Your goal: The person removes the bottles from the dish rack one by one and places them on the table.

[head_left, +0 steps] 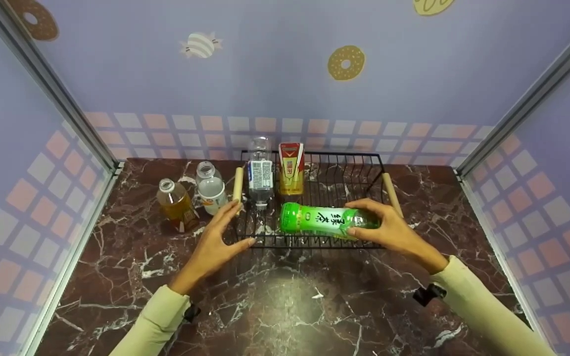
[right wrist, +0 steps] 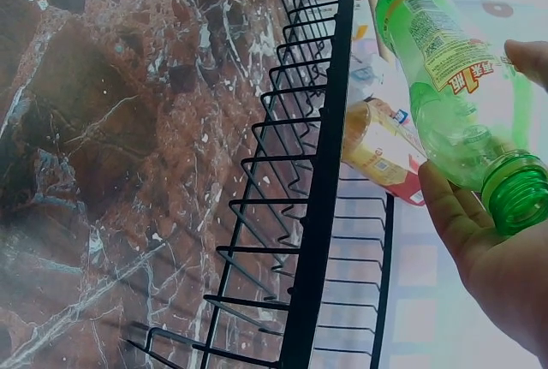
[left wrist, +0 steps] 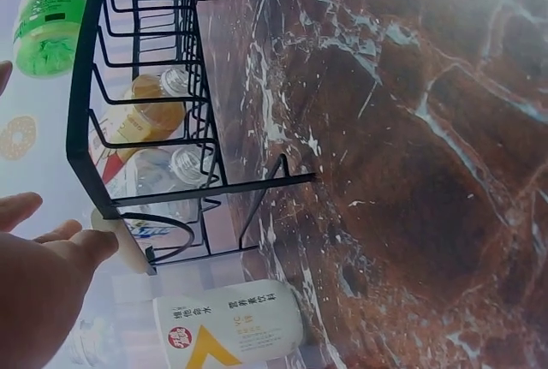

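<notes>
My right hand [head_left: 384, 225] grips a green tea bottle [head_left: 314, 219] near its neck, fingers on one side and thumb on the other. The bottle lies sideways over the front of a black wire basket [head_left: 309, 247], its base pointing left; in the right wrist view its green neck [right wrist: 516, 189] has no cap. My left hand [head_left: 218, 249] is spread at the basket's front left corner, its fingertips at the left wooden handle [head_left: 238, 184]. Inside the basket lie a clear bottle [head_left: 261, 173] and, beside it, a yellow-and-red bottle [head_left: 291, 170].
Left of the basket stand a white-labelled clear bottle [head_left: 211, 190] and a bottle of amber drink [head_left: 177, 205], both uncapped. A second wooden handle [head_left: 392, 194] is on the basket's right side. Patterned walls enclose the marbled tabletop [head_left: 285, 301] at the back and sides.
</notes>
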Action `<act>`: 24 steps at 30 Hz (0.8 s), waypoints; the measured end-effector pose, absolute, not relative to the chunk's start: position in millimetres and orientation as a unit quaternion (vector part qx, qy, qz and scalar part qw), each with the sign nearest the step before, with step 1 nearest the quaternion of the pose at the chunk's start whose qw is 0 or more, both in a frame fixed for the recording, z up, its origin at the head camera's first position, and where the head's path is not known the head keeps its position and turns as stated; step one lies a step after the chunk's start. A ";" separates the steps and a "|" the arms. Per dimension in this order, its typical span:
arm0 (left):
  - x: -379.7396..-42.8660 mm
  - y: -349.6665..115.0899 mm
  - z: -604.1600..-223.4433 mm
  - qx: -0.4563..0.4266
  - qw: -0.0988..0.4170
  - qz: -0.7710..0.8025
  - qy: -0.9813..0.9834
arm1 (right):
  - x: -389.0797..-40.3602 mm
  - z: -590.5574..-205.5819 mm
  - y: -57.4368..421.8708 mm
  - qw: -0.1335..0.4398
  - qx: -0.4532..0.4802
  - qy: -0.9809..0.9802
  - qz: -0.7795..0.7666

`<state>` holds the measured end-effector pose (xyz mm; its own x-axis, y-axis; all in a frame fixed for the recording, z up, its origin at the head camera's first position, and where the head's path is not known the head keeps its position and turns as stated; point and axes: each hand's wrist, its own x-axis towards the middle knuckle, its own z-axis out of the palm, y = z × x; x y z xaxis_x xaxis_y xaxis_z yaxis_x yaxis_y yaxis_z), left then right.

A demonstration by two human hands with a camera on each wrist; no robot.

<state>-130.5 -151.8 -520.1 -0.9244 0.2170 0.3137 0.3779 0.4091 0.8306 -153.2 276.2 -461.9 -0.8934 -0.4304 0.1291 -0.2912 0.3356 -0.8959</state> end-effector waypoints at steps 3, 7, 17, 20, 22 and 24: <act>-129.7 -150.7 -519.2 -0.188 0.093 -0.514 -0.832 | -152.5 -462.5 276.5 0.065 -0.222 0.815 -0.531; -129.1 -149.8 -517.4 -0.200 0.105 -0.528 -0.819 | -150.1 -464.4 277.8 0.058 -0.222 0.816 -0.531; -129.2 -150.0 -511.6 -0.228 0.097 -0.529 -0.812 | -150.9 -461.6 274.5 0.080 -0.220 0.808 -0.540; -130.0 -149.1 -507.9 -0.239 0.089 -0.513 -0.820 | -150.9 -460.6 273.7 0.085 -0.220 0.811 -0.536; -130.8 -148.1 -504.8 -0.250 0.077 -0.505 -0.822 | -150.6 -460.1 273.1 0.086 -0.221 0.812 -0.533; -132.1 -146.9 -502.7 -0.258 0.062 -0.500 -0.824 | -150.4 -460.2 272.6 0.084 -0.223 0.814 -0.530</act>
